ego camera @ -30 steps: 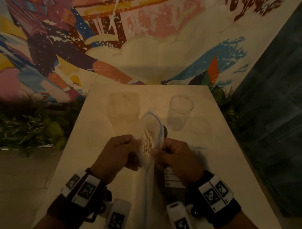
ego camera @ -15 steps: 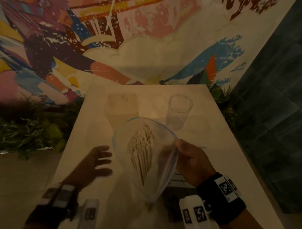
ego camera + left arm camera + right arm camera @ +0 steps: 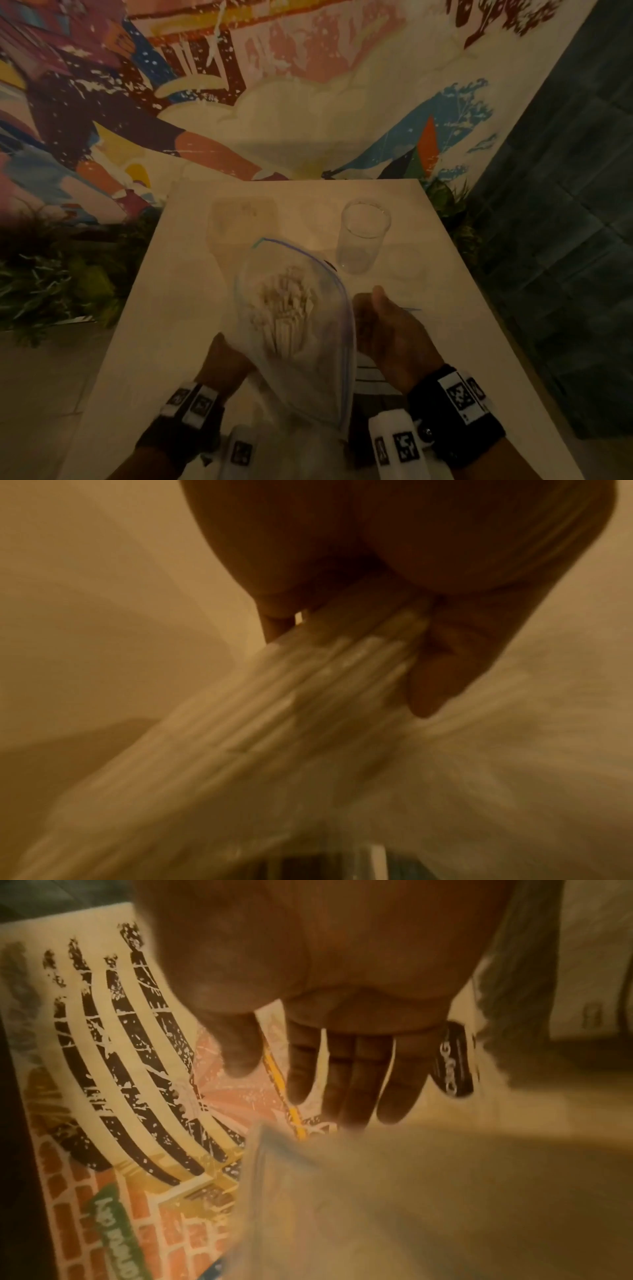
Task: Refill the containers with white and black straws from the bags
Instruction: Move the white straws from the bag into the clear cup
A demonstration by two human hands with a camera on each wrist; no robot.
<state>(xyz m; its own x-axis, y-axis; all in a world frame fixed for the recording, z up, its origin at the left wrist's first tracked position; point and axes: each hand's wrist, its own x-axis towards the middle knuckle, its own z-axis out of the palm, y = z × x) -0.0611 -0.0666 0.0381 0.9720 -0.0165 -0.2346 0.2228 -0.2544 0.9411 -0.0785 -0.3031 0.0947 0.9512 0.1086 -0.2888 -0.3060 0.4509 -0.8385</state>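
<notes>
A clear zip bag [image 3: 301, 377] of white straws [image 3: 287, 308] is held up over the table, its blue-edged mouth wide and turned toward me. My left hand [image 3: 226, 359] grips the bag's lower part from the left. In the left wrist view its thumb and fingers [image 3: 274, 626] wrap the straw bundle [image 3: 308, 696] through the plastic. My right hand [image 3: 383, 329] is beside the bag's right rim, thumb up. In the right wrist view that hand's fingers [image 3: 356, 1074] are straight, above the bag's edge [image 3: 274, 1150]. An empty clear glass [image 3: 363, 236] stands behind the bag.
The pale table [image 3: 164, 308] ends at a painted mural wall. A faint translucent container [image 3: 243, 219] stands at the back left. A striped label [image 3: 370, 375] lies on the table under my right hand. Green plants [image 3: 51, 291] line the left side; a dark tiled wall [image 3: 565, 240] rises on the right.
My left hand let go of the bag's mouth, swung out left, then came back to grip the bag lower down. The mouth spread wide. My right hand's fingers straightened.
</notes>
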